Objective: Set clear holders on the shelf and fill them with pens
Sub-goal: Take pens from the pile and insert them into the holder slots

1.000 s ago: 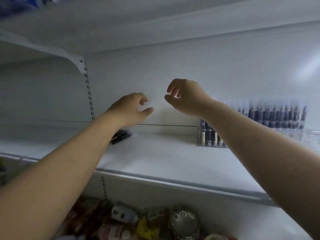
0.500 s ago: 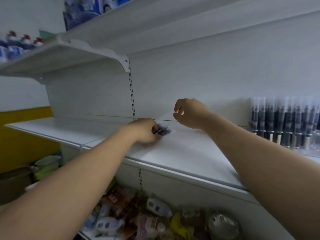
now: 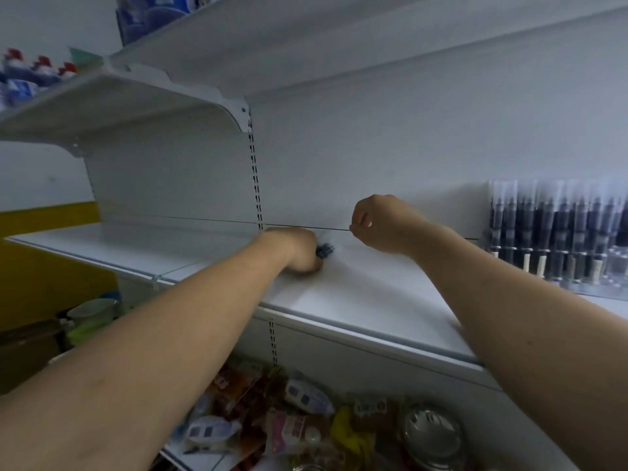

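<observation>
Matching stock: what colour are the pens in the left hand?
Dark, near black: pens in the left hand, head view.

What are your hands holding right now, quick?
Left hand: closed around a bunch of dark pens.
Right hand: fingers curled, cannot tell whether it holds anything.

Dark pens (image 3: pixel 557 229) upright in clear holder (image 3: pixel 584 288) — rt end of shelf (image 3: pixel 356 294).
</observation>
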Demonstrator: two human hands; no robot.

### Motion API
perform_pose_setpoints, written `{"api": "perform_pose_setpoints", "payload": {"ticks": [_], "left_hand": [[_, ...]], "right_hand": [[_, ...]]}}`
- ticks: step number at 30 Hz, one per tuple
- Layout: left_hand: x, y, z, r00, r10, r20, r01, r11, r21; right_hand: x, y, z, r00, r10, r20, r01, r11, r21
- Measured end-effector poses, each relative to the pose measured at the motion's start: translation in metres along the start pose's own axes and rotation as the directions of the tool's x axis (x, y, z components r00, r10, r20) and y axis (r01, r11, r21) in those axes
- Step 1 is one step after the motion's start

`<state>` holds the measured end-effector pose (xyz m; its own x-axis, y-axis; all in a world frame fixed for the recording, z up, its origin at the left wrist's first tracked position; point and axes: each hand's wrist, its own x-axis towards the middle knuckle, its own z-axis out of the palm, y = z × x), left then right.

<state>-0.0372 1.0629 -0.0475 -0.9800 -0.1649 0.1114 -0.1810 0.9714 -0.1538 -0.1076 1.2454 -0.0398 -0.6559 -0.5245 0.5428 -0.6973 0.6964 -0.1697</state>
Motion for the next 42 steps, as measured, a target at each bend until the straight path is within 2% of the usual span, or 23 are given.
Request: {"api": "perform_pose_setpoints", "payload": {"ticks": [5,10,15,18,20,22,24,26,29,33,35,37,42], "left_hand": [[-0.002,0.006,-0.004,0.999,0.010,0.038,-0.016,0.988,0.156],[-0.010,0.012,-0.005,0.998,0.037,0.053,-0.045,0.987,0.157],[-0.007,-0.003,0.003,0.999,0.053,-0.005,-0.053,0.998,0.033],[-0.008,-0.009,0.003,0.997,0.074,-0.032,-0.077,0.989,-0.130],[-0.013,-0.009,-0.007,0.990,0.085,-0.111,-0.111,0.960,-0.258],[-0.019,-0.007,-0.017,0.974,0.083,-0.211,-0.167,0.891,-0.421],[-0.026,0.003,-0.027,0.958,0.102,-0.268,-0.249,0.758,-0.603],[-0.032,0.026,-0.038,0.938,0.156,-0.311,-0.338,0.618,-0.709],[-0.036,0.075,-0.056,0.887,0.231,-0.401,-0.463,0.459,-0.758],[-0.035,0.142,-0.074,0.837,0.294,-0.462,-0.534,0.247,-0.809],[-0.031,0.171,-0.081,0.788,0.353,-0.504,-0.587,0.189,-0.787],[-0.028,0.197,-0.088,0.745,0.428,-0.512,-0.614,0.140,-0.777],[-0.026,0.247,-0.102,0.663,0.560,-0.497,-0.620,0.038,-0.784]], "right_hand": [[-0.001,0.002,0.000,1.000,0.019,0.012,-0.019,1.000,0.006],[-0.003,0.001,-0.004,0.999,0.030,0.015,-0.031,0.999,0.031],[-0.004,-0.006,-0.019,0.996,0.061,-0.067,-0.053,0.991,0.126],[-0.006,-0.011,-0.035,0.991,0.091,-0.095,-0.075,0.983,0.166],[-0.008,-0.011,-0.051,0.989,0.099,-0.111,-0.078,0.980,0.183],[-0.014,-0.006,-0.073,0.982,0.124,-0.142,-0.091,0.971,0.219],[-0.025,0.002,-0.097,0.973,0.148,-0.179,-0.102,0.965,0.242],[-0.040,0.015,-0.119,0.964,0.163,-0.211,-0.115,0.969,0.221],[-0.067,0.039,-0.148,0.947,0.204,-0.248,-0.149,0.963,0.223],[-0.108,0.074,-0.181,0.917,0.289,-0.274,-0.222,0.942,0.253],[-0.127,0.092,-0.195,0.908,0.323,-0.267,-0.243,0.925,0.293],[-0.141,0.109,-0.206,0.896,0.353,-0.268,-0.226,0.884,0.408],[-0.159,0.144,-0.228,0.858,0.446,-0.254,-0.165,0.709,0.685]]}}
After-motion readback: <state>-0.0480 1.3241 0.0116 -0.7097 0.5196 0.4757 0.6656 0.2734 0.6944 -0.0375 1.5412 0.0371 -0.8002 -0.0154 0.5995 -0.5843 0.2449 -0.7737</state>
